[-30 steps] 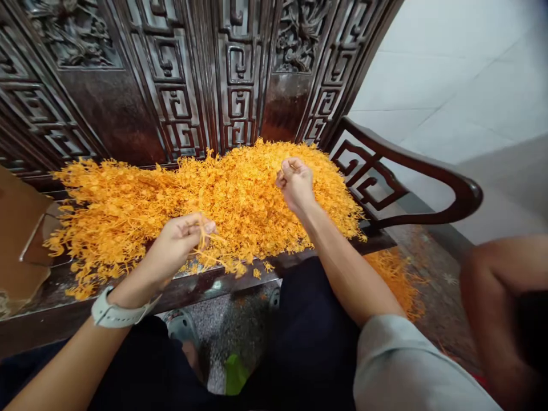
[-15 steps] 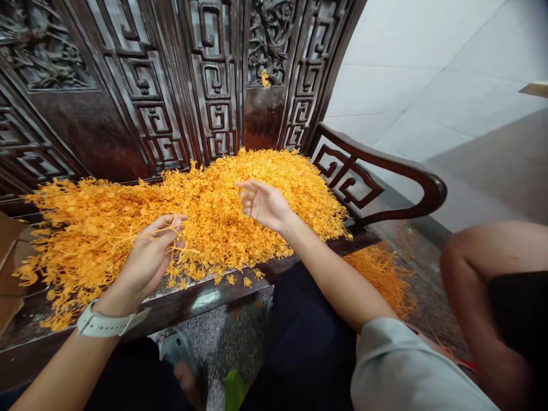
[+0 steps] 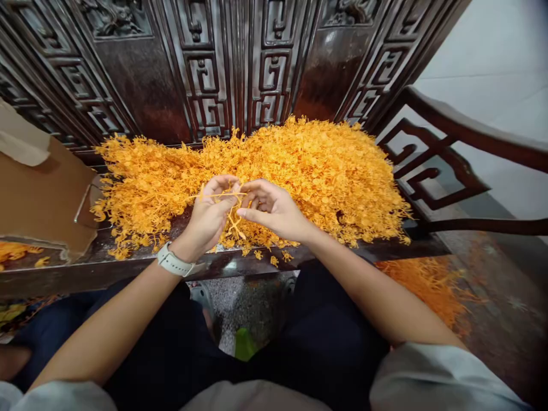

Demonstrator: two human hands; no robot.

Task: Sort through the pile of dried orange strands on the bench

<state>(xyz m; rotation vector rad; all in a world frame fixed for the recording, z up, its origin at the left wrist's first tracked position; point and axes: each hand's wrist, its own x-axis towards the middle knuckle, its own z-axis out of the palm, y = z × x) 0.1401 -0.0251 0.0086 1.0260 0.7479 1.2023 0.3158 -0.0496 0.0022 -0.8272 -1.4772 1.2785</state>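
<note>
A large heap of small orange plastic sprigs [image 3: 299,171] covers the seat of a dark carved wooden bench [image 3: 299,260]. My left hand [image 3: 209,214] and my right hand [image 3: 269,208] meet over the heap's front edge. Both pinch the same thin orange sprig [image 3: 229,206], the left hand at one end, the right hand at the other. A pale watch [image 3: 173,262] sits on my left wrist.
A brown cardboard box [image 3: 43,200] stands at the left end of the bench. The bench's carved back [image 3: 231,68] rises behind the heap and its armrest [image 3: 449,148] is at right. More orange sprigs [image 3: 423,279] lie on the floor at right.
My right hand has left the top of the heap and come back to meet my left hand, and now both grip one sprig. The view has swung left, and the other person's knee is out of sight.
</note>
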